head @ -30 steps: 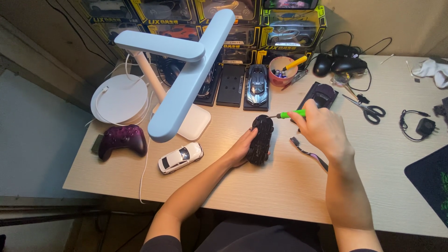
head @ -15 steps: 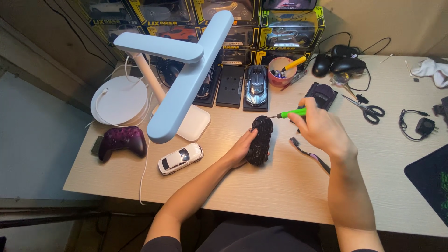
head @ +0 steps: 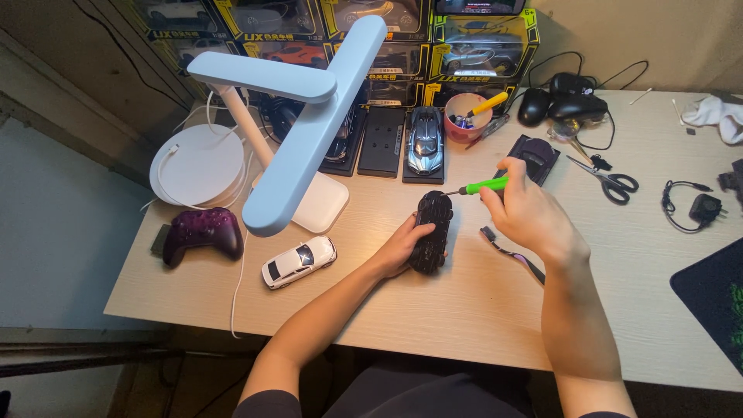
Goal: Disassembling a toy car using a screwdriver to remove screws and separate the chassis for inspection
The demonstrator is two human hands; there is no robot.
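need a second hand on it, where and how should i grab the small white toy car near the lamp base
Take the white toy car across its two long sides at mid-body, coming down from above. It sits upright on its wheels, lying diagonally on the desk, with open space around it, so fingers fit either side; the lamp base lies just beyond its nose.

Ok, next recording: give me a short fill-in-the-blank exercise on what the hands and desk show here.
1. The left hand steadies a ____ toy car lying on the desk.
2. The right hand holds a screwdriver with a ____ handle.
3. The white toy car lies between the person's left arm and the purple ____.
4. The scissors lie to the ____ of the right hand.

Missing words: black; green; game controller; right
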